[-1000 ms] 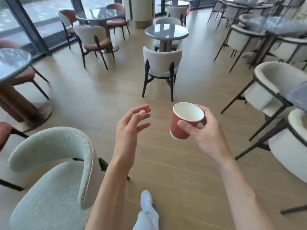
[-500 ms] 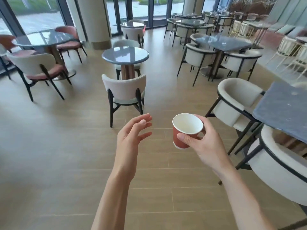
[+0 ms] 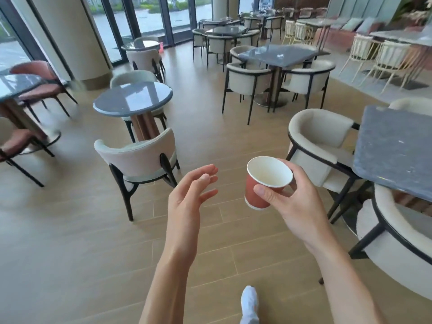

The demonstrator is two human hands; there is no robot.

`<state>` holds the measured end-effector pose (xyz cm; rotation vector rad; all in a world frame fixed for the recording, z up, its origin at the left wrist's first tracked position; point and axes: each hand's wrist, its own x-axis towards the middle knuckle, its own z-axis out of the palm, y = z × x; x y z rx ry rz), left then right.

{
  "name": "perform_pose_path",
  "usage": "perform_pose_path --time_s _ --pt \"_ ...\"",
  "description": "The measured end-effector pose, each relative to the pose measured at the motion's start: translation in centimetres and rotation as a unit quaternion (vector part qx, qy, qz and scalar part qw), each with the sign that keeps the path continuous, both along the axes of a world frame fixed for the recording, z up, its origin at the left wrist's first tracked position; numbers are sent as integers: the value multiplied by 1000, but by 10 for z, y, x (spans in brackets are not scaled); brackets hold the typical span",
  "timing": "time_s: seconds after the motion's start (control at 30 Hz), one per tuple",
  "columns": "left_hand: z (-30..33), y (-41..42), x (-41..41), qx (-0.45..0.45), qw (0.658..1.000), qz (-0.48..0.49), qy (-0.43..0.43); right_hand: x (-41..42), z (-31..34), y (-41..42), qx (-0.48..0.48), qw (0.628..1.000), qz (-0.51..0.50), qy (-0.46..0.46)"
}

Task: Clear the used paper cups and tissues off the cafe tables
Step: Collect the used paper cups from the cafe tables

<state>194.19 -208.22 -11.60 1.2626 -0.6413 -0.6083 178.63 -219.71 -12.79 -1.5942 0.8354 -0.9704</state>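
Carrying one red paper cup (image 3: pixel 264 185) in our right hand (image 3: pixel 294 206), we stand on the wood floor between the tables. Our thumb and fingers curl around the cup just under its rim, and the cup is tipped a little toward us, so we can see its white inside. It looks empty. Our left hand (image 3: pixel 187 202) is just left of the cup, not touching it. Its fingers are loose and a bit spread, and it holds nothing.

We think we are in the carrying part of the job: one cup is picked up, and now we look for more.

Far behind the cup there is a dark square table (image 3: pixel 278 56) with a small white thing (image 3: pixel 279 56) on it. It may be a tissue, but it is too small to tell. To the right of the cup is a gray table (image 3: pixel 395 150), and left of the cup and farther back is a round table (image 3: pixel 133 99).

Next we probably need to walk to the square table, keep the cup steady, and use our free left hand to grab the white thing.
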Motion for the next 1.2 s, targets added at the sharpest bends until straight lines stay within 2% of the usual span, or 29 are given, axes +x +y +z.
perform_pose_path --time_s 0.3,0.57,0.8,1.0,1.2 --pt "14 -208 108 -23 999 28 -5 111 7 -215 5 1000 11 -19" --pt "23 -330 204 -45 998 49 -6 217 19 -341 -4 999 40 -28" --pt "10 -457 344 -49 997 62 -10 360 16 -468 -29 998 50 -6" --pt "46 -586 486 -71 996 37 -42 485 49 -587 -46 998 24 -17" --pt "39 -688 567 -50 998 -3 -28 564 47 -682 -32 999 3 -30"
